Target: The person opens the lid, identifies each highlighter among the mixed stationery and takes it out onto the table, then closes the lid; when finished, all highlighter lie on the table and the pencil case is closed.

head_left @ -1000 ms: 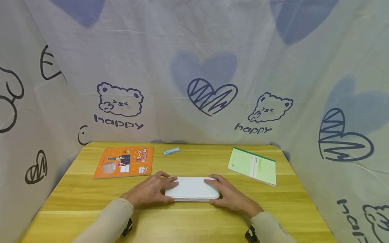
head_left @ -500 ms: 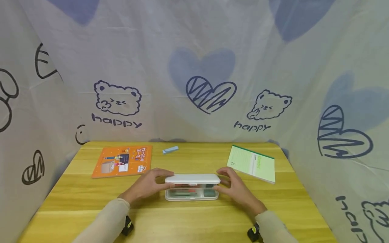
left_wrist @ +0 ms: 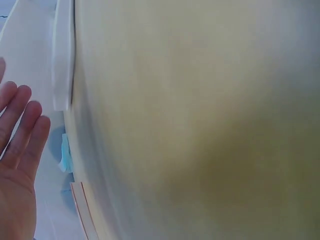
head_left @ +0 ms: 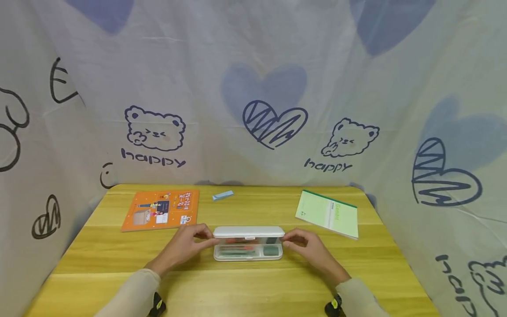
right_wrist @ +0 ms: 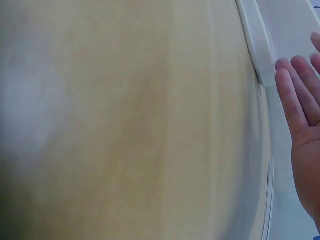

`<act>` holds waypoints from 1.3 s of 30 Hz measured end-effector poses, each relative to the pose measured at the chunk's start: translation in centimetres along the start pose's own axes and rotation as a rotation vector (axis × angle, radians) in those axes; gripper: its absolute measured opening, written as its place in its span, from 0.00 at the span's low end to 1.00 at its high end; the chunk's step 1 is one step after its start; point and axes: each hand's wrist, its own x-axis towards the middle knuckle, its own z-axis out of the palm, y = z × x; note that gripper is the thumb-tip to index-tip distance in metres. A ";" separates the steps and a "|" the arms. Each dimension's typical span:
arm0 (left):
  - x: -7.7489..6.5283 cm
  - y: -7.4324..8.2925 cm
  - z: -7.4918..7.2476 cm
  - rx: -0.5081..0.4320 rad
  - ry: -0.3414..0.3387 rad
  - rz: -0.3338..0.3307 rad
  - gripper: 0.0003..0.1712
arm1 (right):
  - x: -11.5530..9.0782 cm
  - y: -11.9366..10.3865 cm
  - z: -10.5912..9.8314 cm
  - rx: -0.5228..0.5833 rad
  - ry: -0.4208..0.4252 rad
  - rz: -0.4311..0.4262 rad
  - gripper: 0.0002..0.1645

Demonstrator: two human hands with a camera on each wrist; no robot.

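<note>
A white pencil case (head_left: pixel 248 231) lies at the middle of the table with its lid tilted up. Inside its clear base show several slim pens or pencils (head_left: pixel 236 252) and a dark green block (head_left: pixel 271 251). My left hand (head_left: pixel 180 246) is at the case's left end, thumb and index finger by the lid's edge. At the other end is my right hand (head_left: pixel 310 251), fingers slightly bent. Both wrist views show fairly straight fingers beside the case; whether the fingertips still touch it, I cannot tell.
An orange book (head_left: pixel 162 210) lies at the back left of the wooden table (head_left: pixel 245 290). A small light-blue object (head_left: pixel 223 195) sits near the back edge. To the right is a green notepad (head_left: pixel 328 214). A patterned cloth (head_left: pixel 214 88) hangs behind and at both sides.
The pencil case's lid has swung up from closed, uncovering its contents. My hands have moved from gripping the case's ends outward to either side of it.
</note>
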 end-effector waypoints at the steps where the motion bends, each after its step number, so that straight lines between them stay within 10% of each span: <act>1: -0.2 -0.1 0.0 -0.017 -0.019 0.020 0.11 | 0.0 0.0 0.0 0.027 -0.029 -0.006 0.20; 10: -0.7 -0.3 1.0 0.006 -0.041 0.080 0.35 | 1.0 -0.6 -0.1 -0.020 -0.103 0.082 0.46; 20: 0.4 -0.1 1.1 0.251 -0.145 0.063 0.48 | 4.1 -1.4 1.2 -0.414 -0.212 0.039 0.54; 39: 0.8 -0.3 0.4 0.225 -0.269 0.065 0.46 | 4.1 -1.5 1.6 -0.547 -0.289 0.123 0.58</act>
